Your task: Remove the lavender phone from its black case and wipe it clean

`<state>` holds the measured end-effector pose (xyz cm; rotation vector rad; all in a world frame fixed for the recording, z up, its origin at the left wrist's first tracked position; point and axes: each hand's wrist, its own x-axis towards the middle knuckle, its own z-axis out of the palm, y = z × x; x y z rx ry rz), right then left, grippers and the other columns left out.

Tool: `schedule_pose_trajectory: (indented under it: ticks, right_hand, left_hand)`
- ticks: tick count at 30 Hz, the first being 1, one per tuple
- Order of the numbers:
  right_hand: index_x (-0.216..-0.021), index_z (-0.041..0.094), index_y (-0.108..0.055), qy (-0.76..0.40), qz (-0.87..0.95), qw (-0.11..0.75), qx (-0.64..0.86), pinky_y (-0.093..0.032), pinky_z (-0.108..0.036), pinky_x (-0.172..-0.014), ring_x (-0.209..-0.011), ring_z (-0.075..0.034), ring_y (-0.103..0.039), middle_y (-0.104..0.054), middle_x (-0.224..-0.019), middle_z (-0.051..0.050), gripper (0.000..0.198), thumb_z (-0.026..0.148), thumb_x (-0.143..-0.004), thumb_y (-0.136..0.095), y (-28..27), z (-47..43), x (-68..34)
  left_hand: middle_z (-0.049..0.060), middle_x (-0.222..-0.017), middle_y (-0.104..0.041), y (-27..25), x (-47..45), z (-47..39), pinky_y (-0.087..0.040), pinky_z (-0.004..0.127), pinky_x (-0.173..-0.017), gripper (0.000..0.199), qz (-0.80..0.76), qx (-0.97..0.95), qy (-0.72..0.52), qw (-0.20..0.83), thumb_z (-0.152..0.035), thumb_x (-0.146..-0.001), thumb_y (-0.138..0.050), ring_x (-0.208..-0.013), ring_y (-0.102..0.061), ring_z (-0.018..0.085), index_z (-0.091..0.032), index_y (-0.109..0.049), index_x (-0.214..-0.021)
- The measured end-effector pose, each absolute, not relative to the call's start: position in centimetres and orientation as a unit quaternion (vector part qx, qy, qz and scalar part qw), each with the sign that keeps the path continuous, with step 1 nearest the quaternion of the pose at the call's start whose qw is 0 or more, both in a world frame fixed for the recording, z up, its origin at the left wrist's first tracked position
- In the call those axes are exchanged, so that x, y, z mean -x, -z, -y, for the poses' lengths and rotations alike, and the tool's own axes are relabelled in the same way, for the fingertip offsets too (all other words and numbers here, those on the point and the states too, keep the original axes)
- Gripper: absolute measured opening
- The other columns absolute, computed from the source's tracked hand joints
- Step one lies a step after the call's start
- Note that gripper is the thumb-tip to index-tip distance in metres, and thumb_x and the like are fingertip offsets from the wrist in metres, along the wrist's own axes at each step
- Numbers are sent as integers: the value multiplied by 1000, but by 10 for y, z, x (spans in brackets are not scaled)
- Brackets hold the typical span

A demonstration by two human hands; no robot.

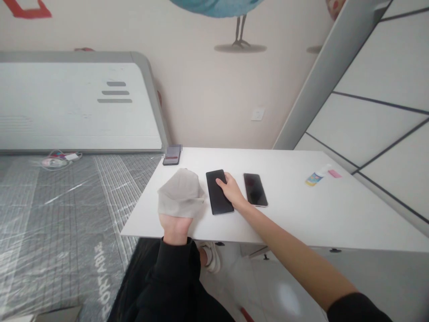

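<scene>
Right hand on the black device, and it's a narrow hold: I've got it by its right side, thumb pressed across the face, the other fingers mostly out of sight. Over to my left hand, and that one's under a grey cloth from the heel of the palm up; with the fingers covered, I can't tell whether they're curled or spread. The device sits over the tabletop, left of its middle, between front and back edges; flat on the surface or just lifted, I can't call it from here.

So how far along are we? I'd judge two things done: the device is in hand and the cloth is in place on the other. Cloth and device are near each other, with a gap between them. How much is left, this view doesn't settle.

And the look of it: a plain dark oblong, slightly tilted, a thin pale line along its near end, no marks I can make out. To its right lies a dark phone; another phone holds the back left corner, and a bottle stands or lies towards the right edge beside a pink slip.
</scene>
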<state>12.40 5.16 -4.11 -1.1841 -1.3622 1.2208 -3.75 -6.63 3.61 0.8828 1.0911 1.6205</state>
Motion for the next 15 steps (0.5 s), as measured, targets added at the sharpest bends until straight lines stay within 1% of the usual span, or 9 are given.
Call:
schedule_pose_trajectory:
  ticks: [2,3,5,8,11,13,15]
  right_hand:
    - [-131,19,-61,-435,589,449,512,-39,-50,-122,-139,-28,-58,-66,-145,-16,42,28,-90,-64,44,-47,-119]
    - [-136,18,-59,-407,606,439,524,-36,-52,-124,-142,-30,-56,-63,-149,-18,46,27,-91,-63,45,-44,-116]
    - [-143,16,-56,-357,643,416,535,-33,-54,-125,-144,-32,-53,-60,-151,-20,50,27,-94,-61,46,-36,-112]
    - [-143,13,-58,-291,695,385,533,-34,-55,-123,-141,-35,-53,-63,-146,-21,50,26,-95,-59,45,-24,-106]
    - [-140,13,-62,-237,732,361,527,-37,-54,-121,-137,-35,-54,-64,-145,-21,46,24,-96,-57,40,-16,-103]
    - [-138,14,-64,-209,748,349,525,-40,-50,-119,-136,-33,-55,-64,-146,-18,43,24,-97,-56,34,-16,-110]
    - [-134,18,-67,-184,755,342,529,-42,-46,-117,-132,-30,-59,-68,-142,-14,38,26,-99,-54,26,-21,-127]
  left_hand:
    - [6,-141,-72,-37,39,67,-57,53,-108,78,-449,-364,-654,487,-75,-91,-32,-134,-62,34,-32,-51,-153]
    - [6,-140,-72,-37,39,68,-57,53,-108,78,-449,-358,-653,494,-75,-90,-33,-134,-63,34,-32,-51,-153]
    - [8,-139,-73,-38,41,69,-58,53,-107,77,-445,-337,-656,508,-72,-90,-36,-135,-62,34,-31,-53,-152]
    - [9,-132,-76,-38,47,70,-58,55,-106,73,-424,-312,-664,531,-70,-88,-45,-134,-62,36,-30,-58,-147]
    - [7,-123,-80,-36,56,72,-59,57,-103,65,-415,-304,-664,543,-69,-86,-51,-131,-64,35,-32,-64,-139]
    - [7,-118,-81,-32,62,72,-62,57,-99,60,-430,-290,-661,542,-65,-82,-60,-129,-66,35,-32,-68,-131]
    - [9,-110,-81,-28,67,72,-65,53,-93,56,-453,-266,-658,540,-60,-75,-73,-122,-69,35,-28,-72,-121]
